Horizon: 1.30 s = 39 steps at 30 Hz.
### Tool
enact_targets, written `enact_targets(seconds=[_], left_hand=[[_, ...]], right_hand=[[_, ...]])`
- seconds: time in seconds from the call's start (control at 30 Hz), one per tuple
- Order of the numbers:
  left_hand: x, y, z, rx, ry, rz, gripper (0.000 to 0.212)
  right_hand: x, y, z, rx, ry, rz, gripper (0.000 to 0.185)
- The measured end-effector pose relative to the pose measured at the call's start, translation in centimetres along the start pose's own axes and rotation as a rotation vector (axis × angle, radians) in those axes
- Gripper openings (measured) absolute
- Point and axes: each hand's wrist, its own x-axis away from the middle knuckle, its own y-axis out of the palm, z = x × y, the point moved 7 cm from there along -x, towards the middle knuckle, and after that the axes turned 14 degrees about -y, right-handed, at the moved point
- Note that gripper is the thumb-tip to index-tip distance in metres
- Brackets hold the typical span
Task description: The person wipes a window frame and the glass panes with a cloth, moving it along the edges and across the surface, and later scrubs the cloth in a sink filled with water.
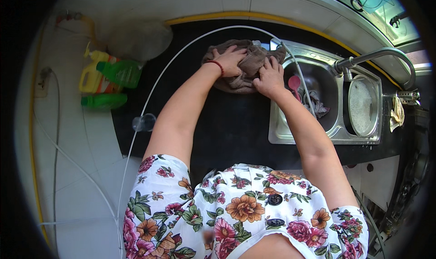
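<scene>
A bunched brown towel (235, 83) lies on the black countertop (231, 122), left of the steel sink. My left hand (229, 62), with a dark red beaded bracelet at the wrist, presses into its left part with the fingers spread. My right hand (271, 77) holds the towel's right side, fingers bent into the folds. Something small and pale shows at the towel's far edge, too covered to name. Whatever lies under the towel is hidden.
The double sink (327, 141) holds a pink scoop (294, 84), a crumpled rag (318, 105) and a round pan of foamy water (361, 105), beneath a curved faucet (378, 54). A white hose (167, 68) arches over the counter into the sink. Left are detergent bottles (122, 74) and a clear cup (144, 122).
</scene>
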Motion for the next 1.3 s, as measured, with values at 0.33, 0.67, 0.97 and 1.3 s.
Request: enact_targets(seconds=[0.33,0.67,0.97,1.3], left_hand=[[15.1,9.8,-6.2,-0.106,-0.154,0.423,0.065],[22.1,13.9,-3.2,0.079,-0.180,0.307,0.070],[18.7,10.9,-7.2,0.034,-0.428,0.278,0.074],[19.9,11.8,-6.1,-0.008,-0.461,0.338,0.069]], right_hand=[[5.8,2.1,-12.1,-0.102,-0.502,-0.136,0.057],[11.0,2.2,-15.6,-0.353,-0.628,-0.326,0.066],[5.3,3.6,-15.6,-0.345,-0.481,-0.162,0.070],[7.4,2.6,-16.3,-0.276,-0.535,-0.100,0.053]])
